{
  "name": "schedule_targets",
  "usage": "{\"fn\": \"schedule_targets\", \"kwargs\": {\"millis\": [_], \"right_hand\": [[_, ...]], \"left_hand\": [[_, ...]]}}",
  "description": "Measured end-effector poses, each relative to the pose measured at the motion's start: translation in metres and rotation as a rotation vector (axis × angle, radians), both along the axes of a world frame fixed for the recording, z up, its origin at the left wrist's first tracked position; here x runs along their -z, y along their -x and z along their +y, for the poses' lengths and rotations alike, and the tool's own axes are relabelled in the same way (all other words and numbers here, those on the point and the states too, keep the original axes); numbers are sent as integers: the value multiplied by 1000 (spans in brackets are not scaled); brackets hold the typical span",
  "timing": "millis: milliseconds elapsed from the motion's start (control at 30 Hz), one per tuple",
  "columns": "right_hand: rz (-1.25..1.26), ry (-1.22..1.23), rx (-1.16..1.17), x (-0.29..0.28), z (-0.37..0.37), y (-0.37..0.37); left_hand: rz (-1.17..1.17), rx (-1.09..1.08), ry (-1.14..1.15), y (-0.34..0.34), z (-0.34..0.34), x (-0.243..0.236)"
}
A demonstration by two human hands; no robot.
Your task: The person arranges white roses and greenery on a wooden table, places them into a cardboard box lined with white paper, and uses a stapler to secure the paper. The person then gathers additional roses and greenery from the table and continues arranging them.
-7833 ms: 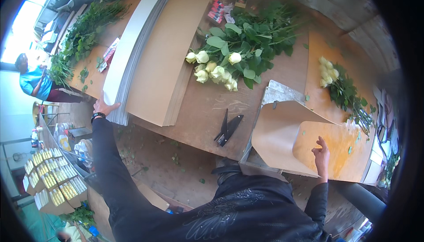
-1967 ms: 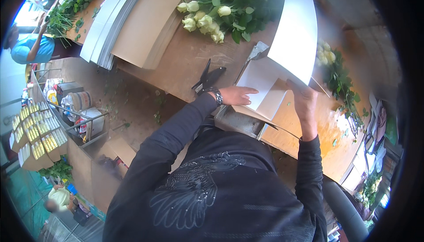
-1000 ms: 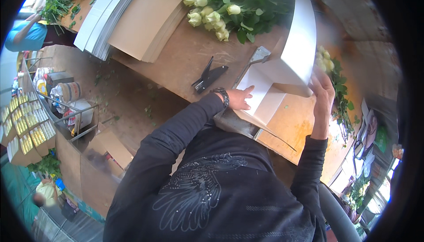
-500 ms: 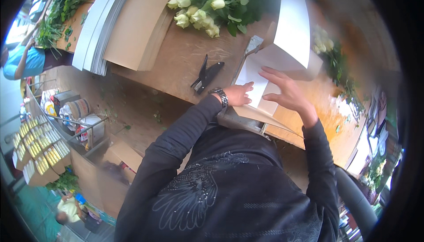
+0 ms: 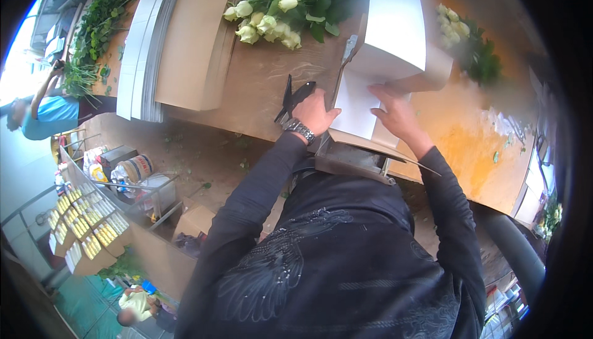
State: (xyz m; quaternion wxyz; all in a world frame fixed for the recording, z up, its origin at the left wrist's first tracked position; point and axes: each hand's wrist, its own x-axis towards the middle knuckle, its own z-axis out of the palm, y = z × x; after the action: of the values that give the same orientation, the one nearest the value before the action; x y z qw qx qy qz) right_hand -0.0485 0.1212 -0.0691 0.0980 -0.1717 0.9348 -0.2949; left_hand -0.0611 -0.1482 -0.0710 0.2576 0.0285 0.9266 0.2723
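Observation:
My left hand (image 5: pixel 314 114), with a metal-band watch on the wrist, is over the black stapler (image 5: pixel 298 97) on the wooden table. Its thumb points right, apart from the fingers, which partly hide behind the hand. My right hand (image 5: pixel 398 116) lies on a folded cardboard sheet (image 5: pixel 357 109), white inside and brown outside, with fingers and thumb spread. One tall white panel (image 5: pixel 395 17) of the sheet stands up and curves away at the far side. The sheet's near edge is by a metal fixture (image 5: pixel 349 158) at the table's front.
Pale roses (image 5: pixel 267 24) with leafy stems lie at the far middle; another rose bunch (image 5: pixel 454 27) lies far right. A stack of cardboard sheets (image 5: pixel 194 42) stands at the left. Crates of yellow-marked packs (image 5: pixel 86 215) stand lower left. Two other people are at the left.
My left hand has moved left off the white sheet to the stapler. My right hand stays on the sheet, its fingers now lower against it. The view has shifted slightly.

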Motion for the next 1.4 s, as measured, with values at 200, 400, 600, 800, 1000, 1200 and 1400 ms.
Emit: {"fn": "schedule_targets", "kwargs": {"millis": [200, 400, 600, 800, 1000, 1200, 1400], "right_hand": [[-265, -86, 331, -3, -3, -25], [-259, 179, 326, -2, -13, -18], [-241, -78, 94, -10, -7, -7], [117, -169, -361, -15, -27, 10], [-51, -323, -360, 5, -44, 15], [-43, -371, -350, 10, -48, 12], [-55, -366, -329, 6, -50, 13]], "left_hand": [[-117, 171, 50, 12, 10, 13], [-73, 203, 29, 9, 10, 29], [-18, 168, 5, 6, 13, 32], [-31, 147, -10, 5, 11, 29], [32, 160, -19, -5, 7, 18], [415, 484, -67, 16, -59, 12], [442, 727, 200, 47, -119, 23]]}}
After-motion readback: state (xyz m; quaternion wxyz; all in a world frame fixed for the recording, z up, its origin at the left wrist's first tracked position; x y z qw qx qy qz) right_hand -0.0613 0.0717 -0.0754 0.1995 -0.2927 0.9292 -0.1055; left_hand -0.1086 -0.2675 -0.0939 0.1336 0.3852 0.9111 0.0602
